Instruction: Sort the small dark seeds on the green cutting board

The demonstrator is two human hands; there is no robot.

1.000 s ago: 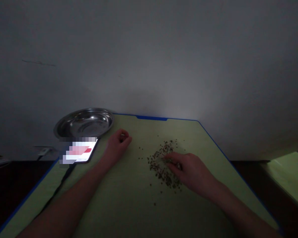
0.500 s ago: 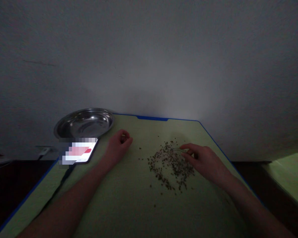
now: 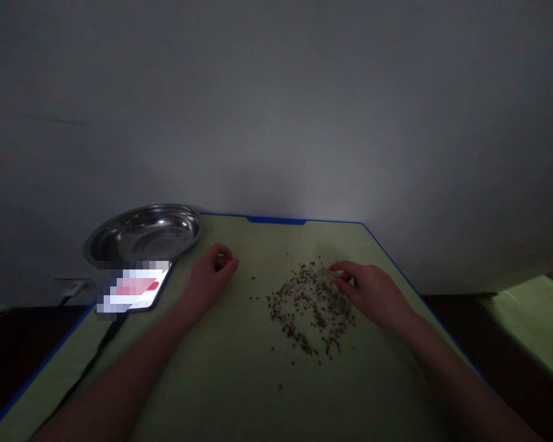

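Note:
A loose spread of small dark grains (image 3: 320, 319), mixed with finer pale bits, lies on the pale green table. My right hand (image 3: 373, 288) is over the right edge of this spread. Its thumb and forefinger are pinched, and a thin pale sliver appears at their tips, too faint to name. To the left of the grains, my left hand (image 3: 212, 267) rests on the table with its fingers curled in. Whatever lies inside that curl, if anything, is hidden in shadow.
A shallow steel basin (image 3: 147, 233) stands at the back left. In front of it lies a lit phone (image 3: 150, 294) with a dark cable (image 3: 104, 344). The table's blue edge (image 3: 276, 220) runs along a grey wall. Another pale surface (image 3: 534, 325) is at the far right.
The whole view has shifted a little, so everything sits slightly further left. Both hands keep nearly the same pose and place beside the grains.

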